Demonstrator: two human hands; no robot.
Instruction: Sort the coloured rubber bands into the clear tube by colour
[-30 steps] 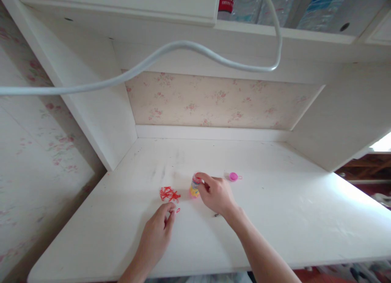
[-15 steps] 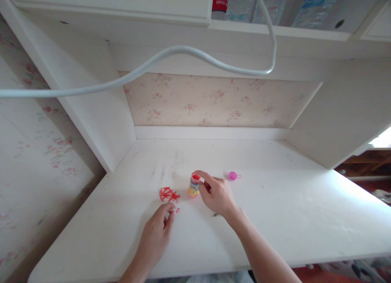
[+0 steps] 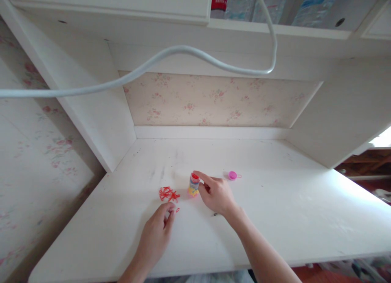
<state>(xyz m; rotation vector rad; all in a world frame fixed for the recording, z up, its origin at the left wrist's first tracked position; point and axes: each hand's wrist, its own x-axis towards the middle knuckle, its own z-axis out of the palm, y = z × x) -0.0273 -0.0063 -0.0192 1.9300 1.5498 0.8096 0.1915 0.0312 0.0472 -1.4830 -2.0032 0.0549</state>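
Note:
A small clear jar [image 3: 193, 186] stands upright on the white tabletop, yellow and blue in its lower part, with red rubber bands [image 3: 195, 176] at its mouth. My right hand [image 3: 216, 193] reaches it from the right: the index finger lies over the rim, the thumb is against its side, and the other fingers are curled. Left of the jar lies a loose pile of red rubber bands [image 3: 168, 194]. Just in front of that pile is my left hand [image 3: 157, 228], its thumb and index finger pinched together. A small red rubber band [image 3: 177, 210] sticks out at those fingertips.
A pink lid [image 3: 232, 175] with a loop lies right of the jar. A small dark bit [image 3: 215, 214] is near my right wrist. A white cable [image 3: 183, 50] hangs across the view above the desk [image 3: 275, 218]. Plastic bottles [image 3: 241, 6] stand on the shelf overhead.
Almost nothing differs. The index finger of my right hand shifts slightly at the jar's mouth, while my left hand stays in place with its pinch.

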